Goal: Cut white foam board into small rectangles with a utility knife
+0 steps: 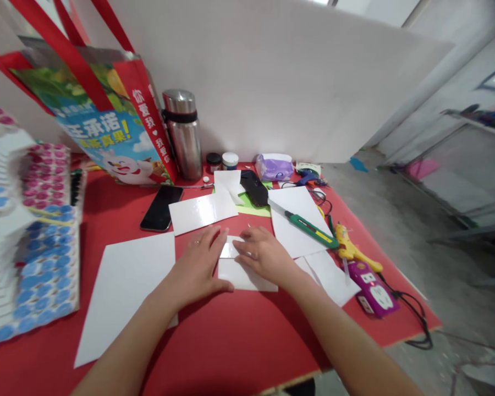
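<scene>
A small glossy white strip [230, 248] lies along the far side of a white card piece [247, 276] on the red table [239, 341]. My left hand [201, 263] is flat at their left edge, its fingers stretched out and its thumb apart near the card's lower left. From the right, my right hand [266, 254] rests with bent, parted fingertips on the strip and card. Neither hand visibly grips anything. Part of the strip's right end is hidden under the right fingers.
White sheets [136, 275] lie left and right. A green utility knife [311, 229], yellow glue gun [352, 248] and purple power socket [373, 289] are at right. Behind stand a phone [162, 207], steel flask [185, 137] and shopping bag [107, 121]. Blue-and-pink pieces [45, 264] fill the left.
</scene>
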Motion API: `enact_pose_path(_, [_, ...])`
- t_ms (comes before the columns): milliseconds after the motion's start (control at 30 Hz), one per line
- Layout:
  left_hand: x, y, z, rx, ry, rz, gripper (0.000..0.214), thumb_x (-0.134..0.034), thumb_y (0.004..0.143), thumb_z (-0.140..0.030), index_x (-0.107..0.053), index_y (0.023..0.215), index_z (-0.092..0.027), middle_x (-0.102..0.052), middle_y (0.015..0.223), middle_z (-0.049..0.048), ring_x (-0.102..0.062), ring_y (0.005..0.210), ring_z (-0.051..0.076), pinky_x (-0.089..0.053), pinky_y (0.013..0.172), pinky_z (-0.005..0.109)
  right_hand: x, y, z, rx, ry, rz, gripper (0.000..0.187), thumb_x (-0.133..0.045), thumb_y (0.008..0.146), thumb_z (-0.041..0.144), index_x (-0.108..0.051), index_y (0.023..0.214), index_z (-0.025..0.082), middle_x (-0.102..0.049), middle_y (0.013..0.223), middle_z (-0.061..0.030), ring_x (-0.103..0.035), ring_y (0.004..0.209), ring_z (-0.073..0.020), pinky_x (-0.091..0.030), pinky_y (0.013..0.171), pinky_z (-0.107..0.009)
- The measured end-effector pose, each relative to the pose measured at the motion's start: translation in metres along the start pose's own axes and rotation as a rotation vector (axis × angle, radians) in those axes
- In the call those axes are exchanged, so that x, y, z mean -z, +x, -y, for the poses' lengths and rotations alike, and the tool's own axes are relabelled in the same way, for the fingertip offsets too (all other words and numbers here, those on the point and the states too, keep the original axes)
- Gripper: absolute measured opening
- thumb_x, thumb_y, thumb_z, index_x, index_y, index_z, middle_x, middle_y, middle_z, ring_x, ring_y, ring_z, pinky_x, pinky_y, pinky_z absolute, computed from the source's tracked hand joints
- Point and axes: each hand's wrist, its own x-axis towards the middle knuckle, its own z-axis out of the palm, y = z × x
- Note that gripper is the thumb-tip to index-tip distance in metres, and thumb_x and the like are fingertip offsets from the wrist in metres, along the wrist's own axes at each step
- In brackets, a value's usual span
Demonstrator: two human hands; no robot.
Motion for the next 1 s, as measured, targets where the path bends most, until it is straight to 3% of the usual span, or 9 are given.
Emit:
enact_pose_path(133, [0.02,-0.003,0.002,0.007,0.13,-0.054,0.061,-0.078,0.082,-0.039,-0.053,0.136,-0.022,-0.053,0.146,0.0179,-0.048,0.138,0.04,-0.043,0.111,0.055,-0.006,-0.009,0.023,-0.174,-0.125,-0.056,0.024,-0.06,0.1,0.033,-0.074,0.11,0.016,-0.067,0.106,-0.0149,-0.06,0.098,-0.0286,-0.05,0.081,-0.038])
enact_pose_path(233, [0.029,-0.003,-0.009,0.102,0.261,-0.023,0.023,-0.073,0.085,-0.027,-0.062,0.104,-0.018,-0.064,0.114,0.0157,-0.062,0.11,0.038,-0.052,0.092,0.051,-0.008,-0.017,0.037,-0.269,-0.197,-0.012,0.022,-0.057,0.101,0.032,-0.07,0.102,0.015,-0.066,0.099,-0.0151,-0.064,0.092,-0.0289,-0.048,0.07,-0.036])
enact_pose_path(300, [0.03,-0.005,-0.021,0.194,0.304,0.013,0.006,-0.062,0.09,-0.02,-0.061,0.096,-0.018,-0.066,0.099,0.0136,-0.066,0.089,0.033,-0.054,0.075,0.044,-0.008,-0.022,0.042,-0.361,-0.214,0.045,0.022,-0.056,0.101,0.034,-0.067,0.101,0.015,-0.065,0.098,-0.0141,-0.066,0.081,-0.0258,-0.045,0.061,-0.033])
enact_pose_path(400, [0.018,-0.014,-0.037,0.254,0.299,0.032,0.02,-0.043,0.096,-0.015,-0.063,0.093,-0.018,-0.067,0.085,0.0127,-0.066,0.068,0.027,-0.051,0.06,0.038,-0.007,-0.027,0.047,-0.514,-0.215,0.118,0.025,-0.053,0.101,0.037,-0.064,0.104,0.015,-0.066,0.098,-0.0149,-0.067,0.069,-0.0232,-0.038,0.053,-0.031])
enact_pose_path(500, [-0.009,-0.031,-0.045,0.152,0.289,-0.037,0.027,-0.047,0.099,-0.029,-0.066,0.114,-0.017,-0.071,0.113,0.0197,-0.069,0.105,0.036,-0.057,0.087,0.049,-0.004,-0.028,0.051,-0.623,-0.145,0.131,0.032,-0.05,0.101,0.036,-0.061,0.117,0.011,-0.071,0.099,-0.0186,-0.071,0.076,-0.0279,-0.04,0.056,-0.032])
enact_pose_path(600, [-0.037,-0.043,-0.044,0.115,0.187,-0.081,0.085,-0.064,0.085,-0.066,-0.044,0.15,-0.014,-0.043,0.159,0.0285,-0.039,0.147,0.05,-0.042,0.112,0.064,-0.001,-0.029,0.053,-0.629,0.023,0.103,0.041,-0.048,0.1,0.034,-0.055,0.131,0.008,-0.074,0.096,-0.0189,-0.072,0.08,-0.0302,-0.044,0.061,-0.034])
enact_pose_path(700, [-0.05,-0.04,-0.04,0.114,0.123,-0.076,0.127,-0.069,0.068,-0.081,-0.021,0.161,-0.008,-0.019,0.168,0.0318,-0.01,0.157,0.052,-0.022,0.121,0.072,0.001,-0.033,0.053,-0.561,0.229,0.069,0.039,-0.051,0.098,0.034,-0.058,0.129,0.01,-0.074,0.087,-0.0136,-0.07,0.075,-0.0271,-0.043,0.06,-0.032])
enact_pose_path(867, [-0.028,-0.021,-0.034,0.087,0.145,0.09,0.105,-0.06,0.083,-0.056,-0.017,0.163,-0.003,-0.004,0.171,0.0284,0.003,0.159,0.043,-0.009,0.127,0.066,0.015,-0.047,0.036,-0.471,0.421,0.061,0.034,-0.054,0.097,0.036,-0.064,0.123,0.016,-0.072,0.083,-0.0059,-0.067,0.07,-0.0223,-0.044,0.062,-0.03])
enact_pose_path(1000, [-0.002,-0.017,-0.019,-0.019,0.143,0.233,0.1,-0.059,0.081,-0.041,-0.017,0.165,-0.007,0.005,0.171,0.0225,0.006,0.16,0.039,-0.008,0.128,0.063,0.036,-0.054,0.011,-0.542,0.124,-0.09,0.048,-0.056,0.097,0.042,-0.061,0.139,0.018,-0.072,0.096,-0.0085,-0.068,0.081,-0.0246,-0.046,0.071,-0.033])
